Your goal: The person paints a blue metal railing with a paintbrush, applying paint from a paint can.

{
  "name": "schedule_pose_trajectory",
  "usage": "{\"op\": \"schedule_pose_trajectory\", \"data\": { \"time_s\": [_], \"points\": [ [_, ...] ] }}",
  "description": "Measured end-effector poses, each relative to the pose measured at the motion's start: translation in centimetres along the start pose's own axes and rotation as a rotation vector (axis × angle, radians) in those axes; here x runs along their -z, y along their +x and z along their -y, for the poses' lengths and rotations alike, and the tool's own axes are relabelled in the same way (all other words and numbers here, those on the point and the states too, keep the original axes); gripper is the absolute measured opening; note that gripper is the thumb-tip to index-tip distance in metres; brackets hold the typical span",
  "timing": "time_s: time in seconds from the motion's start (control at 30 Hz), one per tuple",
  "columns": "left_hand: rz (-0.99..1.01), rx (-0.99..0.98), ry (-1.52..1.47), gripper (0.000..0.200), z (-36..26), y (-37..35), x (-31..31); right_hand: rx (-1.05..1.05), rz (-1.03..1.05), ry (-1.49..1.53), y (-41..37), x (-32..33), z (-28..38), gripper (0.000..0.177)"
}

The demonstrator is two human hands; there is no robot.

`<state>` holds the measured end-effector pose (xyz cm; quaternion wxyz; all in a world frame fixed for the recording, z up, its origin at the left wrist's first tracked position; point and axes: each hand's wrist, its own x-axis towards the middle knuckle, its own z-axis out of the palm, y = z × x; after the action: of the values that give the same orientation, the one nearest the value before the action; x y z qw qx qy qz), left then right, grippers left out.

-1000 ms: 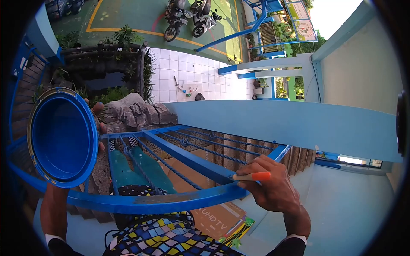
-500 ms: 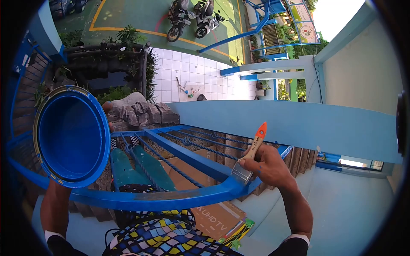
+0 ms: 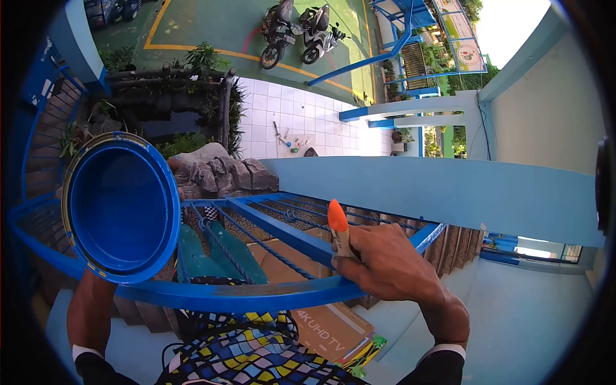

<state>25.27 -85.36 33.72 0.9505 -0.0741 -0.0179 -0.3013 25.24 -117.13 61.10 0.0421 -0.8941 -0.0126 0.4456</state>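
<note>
A round paint can [image 3: 122,204], its inside coated in blue, is tipped toward me on the left. My left hand [image 3: 97,294] is mostly hidden behind the can, with fingertips at its right rim and the wrist below. In my right hand [image 3: 388,260] is a paintbrush [image 3: 342,241] with an orange-tipped wooden handle pointing up. The fingers are wrapped round it, and its bristles are hidden behind the hand. This hand is over the blue metal railing [image 3: 301,294], close to where a diagonal bar joins the curved top rail. A duller patch shows on the top rail left of the hand.
Twisted blue bars [image 3: 260,251] fill the railing. Beyond it are stairs [image 3: 457,253], a light-blue wall ledge [image 3: 410,186] and rocks [image 3: 224,174] by a pond. Cardboard [image 3: 330,330] lies below. Two motorcycles [image 3: 277,38] stand on the green court farther off.
My right hand has moved left along the railing, and the brush handle has swung to lean left. The bristle end, visible before, is now hidden. The can appears slightly farther right as the view shifts.
</note>
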Motion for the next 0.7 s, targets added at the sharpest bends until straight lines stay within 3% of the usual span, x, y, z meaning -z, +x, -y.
{"op": "schedule_pose_trajectory", "data": {
  "time_s": [0.03, 0.17, 0.2, 0.33, 0.37, 0.47, 0.57, 0.67, 0.7],
  "points": [
    [0.027, 0.005, 0.026, 0.093, -0.1, 0.2, 0.0, 0.074, -0.009, 0.061, 0.1, 0.2, 0.4, 0.024],
    [-0.291, -0.017, 0.085, 0.091, 0.0, -3.0, 0.0, -0.007, -0.144, 0.813, -0.3, 0.6, 2.2, 0.030],
    [-0.341, -0.018, 0.104, 0.090, 0.0, -3.4, -0.2, 0.108, -0.271, 0.902, -0.7, 0.8, 2.3, 0.029],
    [-0.127, -0.007, -0.073, 0.080, 1.8, -1.8, -3.7, 0.588, -0.726, 1.078, -2.0, 2.7, 4.7, 0.032],
    [-0.189, -0.028, 0.026, 0.077, 2.1, -1.8, -3.8, 0.663, -0.749, 1.128, -2.2, 2.8, 5.9, 0.032],
    [-0.316, -0.056, 0.162, 0.073, 2.8, -1.7, -5.1, 0.930, -0.825, 0.702, -1.9, 2.8, 8.0, 0.034],
    [-0.299, -0.056, 0.031, 0.068, 3.5, -1.8, -6.9, 1.089, -0.793, 0.303, -0.9, 2.9, 10.8, 0.035],
    [-0.283, 0.036, -0.038, 0.067, 4.1, -2.0, -6.8, 1.107, -0.767, 0.237, 0.2, 1.8, 11.9, 0.034],
    [-0.339, 0.027, 0.011, 0.068, 4.2, -2.1, -6.7, 1.136, -0.817, 0.174, 0.6, 1.6, 12.3, 0.027]
  ]
}}
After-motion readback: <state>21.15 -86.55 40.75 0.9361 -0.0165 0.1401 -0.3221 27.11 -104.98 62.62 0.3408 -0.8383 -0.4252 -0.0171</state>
